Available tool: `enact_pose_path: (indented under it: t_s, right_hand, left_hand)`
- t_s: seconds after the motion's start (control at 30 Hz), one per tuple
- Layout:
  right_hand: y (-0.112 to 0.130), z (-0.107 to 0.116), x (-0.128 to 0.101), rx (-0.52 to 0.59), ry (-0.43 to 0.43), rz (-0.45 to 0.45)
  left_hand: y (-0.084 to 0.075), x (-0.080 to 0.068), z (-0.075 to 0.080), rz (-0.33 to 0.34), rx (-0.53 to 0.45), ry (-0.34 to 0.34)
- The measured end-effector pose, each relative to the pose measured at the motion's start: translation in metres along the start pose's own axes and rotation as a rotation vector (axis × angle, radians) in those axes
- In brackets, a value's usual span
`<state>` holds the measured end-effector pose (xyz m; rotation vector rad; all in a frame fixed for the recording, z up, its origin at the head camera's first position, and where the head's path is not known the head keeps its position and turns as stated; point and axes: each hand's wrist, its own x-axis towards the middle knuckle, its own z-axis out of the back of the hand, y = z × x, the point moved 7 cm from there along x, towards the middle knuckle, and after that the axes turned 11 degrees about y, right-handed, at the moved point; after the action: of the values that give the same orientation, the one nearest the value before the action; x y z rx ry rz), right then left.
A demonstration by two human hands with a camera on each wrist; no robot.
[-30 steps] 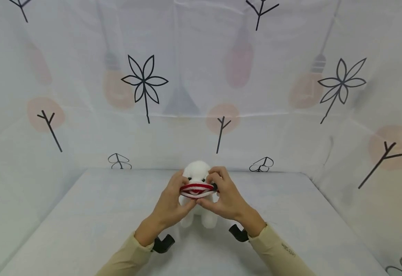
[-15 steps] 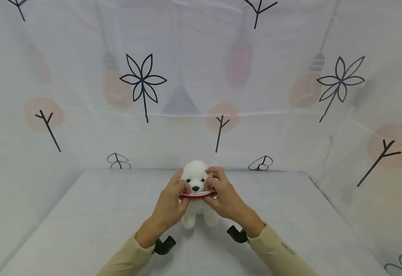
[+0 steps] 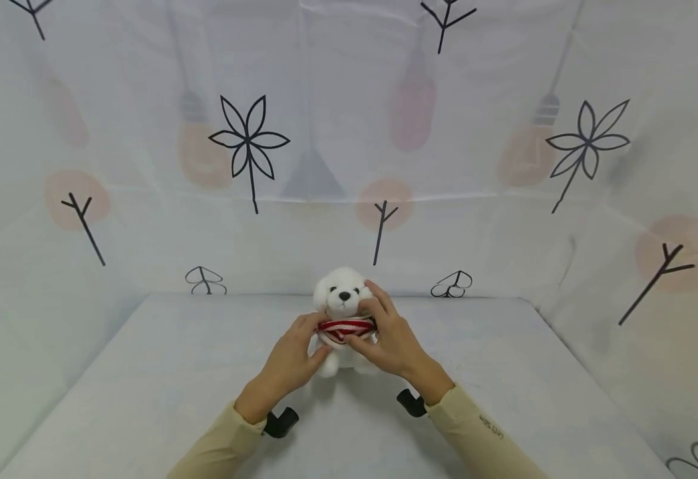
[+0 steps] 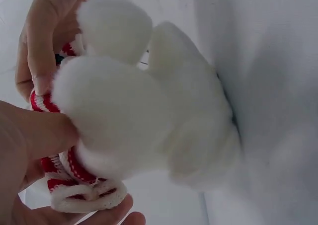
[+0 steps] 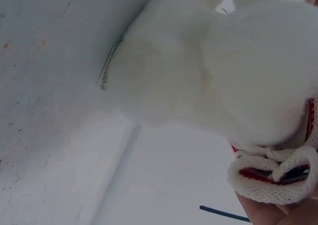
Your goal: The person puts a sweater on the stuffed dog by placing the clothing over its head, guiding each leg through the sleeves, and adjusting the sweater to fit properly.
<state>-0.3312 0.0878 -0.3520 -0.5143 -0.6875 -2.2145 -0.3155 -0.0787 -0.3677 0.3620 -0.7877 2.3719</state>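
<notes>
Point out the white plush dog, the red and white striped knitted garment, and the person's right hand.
white plush dog [image 3: 341, 293], head view, on its face.
red and white striped knitted garment [image 3: 346, 326], head view, on the band at its neck.
right hand [image 3: 389, 340], head view, on the back of the hand.

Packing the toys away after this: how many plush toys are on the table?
1. A white plush dog stands at the table's far middle, between the left hand and right hand, which hold the red-and-white knitted garment at its neck. None seems hidden.
</notes>
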Motion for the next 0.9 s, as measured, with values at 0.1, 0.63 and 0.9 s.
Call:
enact_pose_path:
  t_s: [0.1,0.63,0.9]
  right_hand:
    - [-0.004,-0.003,0.000,-0.046,0.010,-0.027]
    - [0.004,0.002,-0.003,-0.197,-0.155,-0.043]
    - [0.013,-0.005,0.000,-0.203,-0.091,0.018]
  left_hand:
    - [0.004,0.000,-0.002,0.020,-0.004,0.008]
    - [0.001,-0.001,0.008,-0.002,0.070,-0.215]
    - [-0.003,0.000,0.006,-0.106,0.068,-0.198]
